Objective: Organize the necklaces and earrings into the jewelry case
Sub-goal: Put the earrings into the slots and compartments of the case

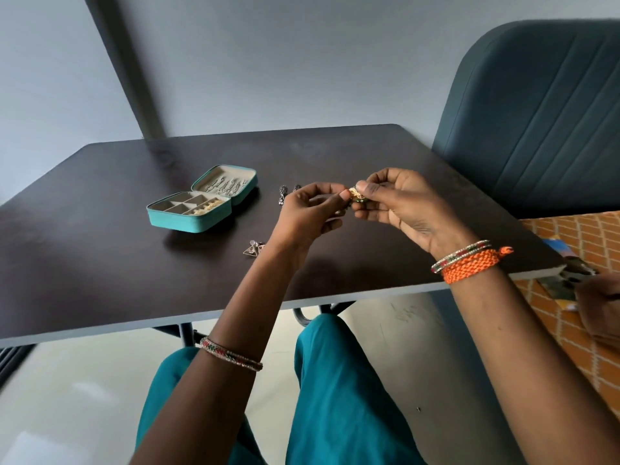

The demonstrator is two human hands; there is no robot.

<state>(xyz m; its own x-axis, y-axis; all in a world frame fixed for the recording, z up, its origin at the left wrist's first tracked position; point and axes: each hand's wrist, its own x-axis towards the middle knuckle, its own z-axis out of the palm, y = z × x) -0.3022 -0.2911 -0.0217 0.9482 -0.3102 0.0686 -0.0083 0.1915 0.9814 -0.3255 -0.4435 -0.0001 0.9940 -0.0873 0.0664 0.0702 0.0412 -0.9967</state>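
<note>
A teal jewelry case (188, 224) lies open on the dark table (100, 256), left of my hands. Silver necklaces rest in its lid half and a gold piece lies in one of the base compartments. Above the table's middle, my left hand (310, 214) and my right hand (399, 204) meet, both pinching a small gold and green earring (355, 193) between thumb and fingers. Two dark silver earrings (284, 193) lie just behind my left hand. Another silver earring (253, 248) sits beside my left wrist, partly hidden by it.
A blue-grey upholstered chair (536, 129) stands at the table's right side. An orange patterned surface (577, 250) with printed cards lies at the right, past the table's corner. My teal-clad legs show below the near table edge. A grey wall runs behind.
</note>
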